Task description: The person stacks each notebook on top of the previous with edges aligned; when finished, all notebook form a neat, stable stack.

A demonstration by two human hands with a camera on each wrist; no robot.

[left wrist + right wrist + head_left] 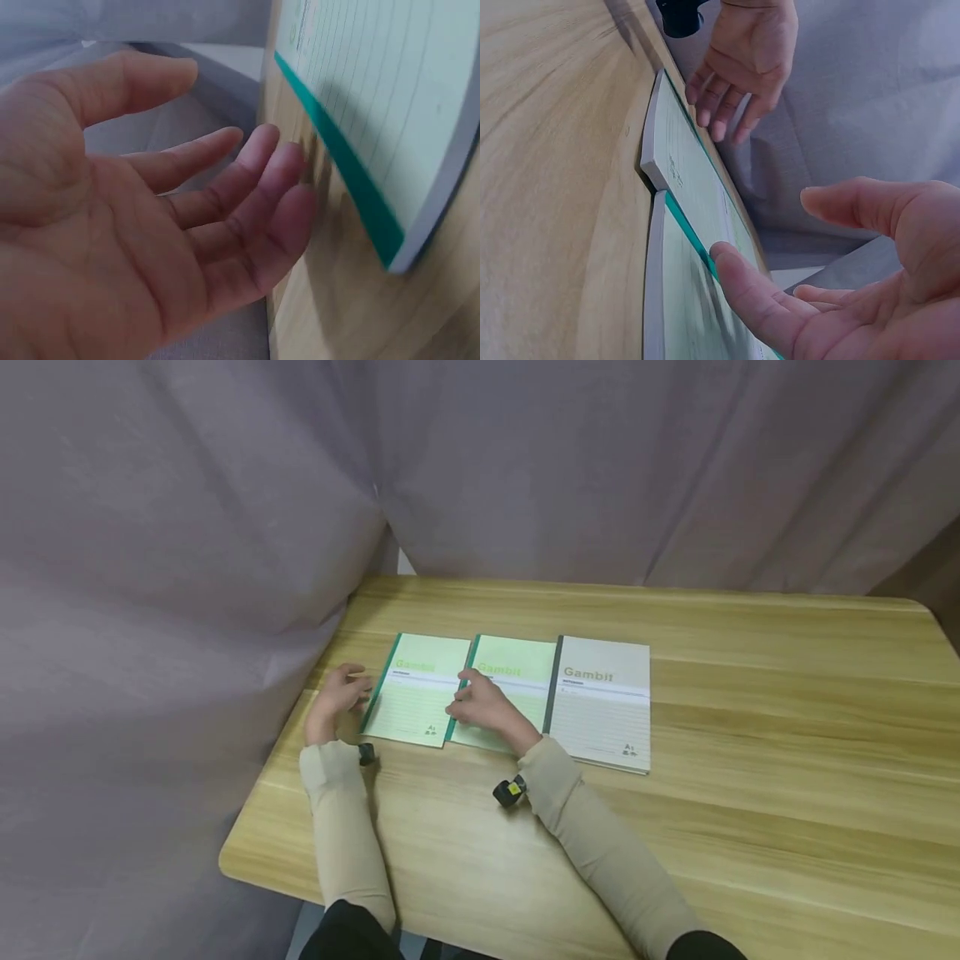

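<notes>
Landmark: middle green Gambit notebook [504, 692], lying flat in a row of three on the wooden table [750, 827].
Left green notebook [417, 688]: lying flat, its right long edge touching the middle notebook's teal spine; in the right wrist view [676, 166] the two are meeting edge to edge, with no overlap I can make out.
Grey notebook [604, 700]: lying right of the middle notebook, its dark spine against that notebook's right edge, its near edge sitting a little nearer the person.
Left hand [339, 697]: hovering just off the left notebook's outer spine, well left of the landmark; fingers [255, 172] loosely extended, palm empty, gripping nothing. Whether the fingertips are brushing the table I cannot tell.
Right hand [483, 703]: resting over the seam between the left and middle notebooks; one straight finger [744, 289] is touching the middle notebook's cover at the teal spine, the thumb lifted clear, nothing pinched.
Done, by my reading: all three notebooks are lying covers-up, side by side, roughly squared.
Left, by my reading: both hands are working the left pair, apparently still nudging it; the near edges are not quite level.
Surroundings: grey curtain [187, 568] hanging behind and left of the table.
</notes>
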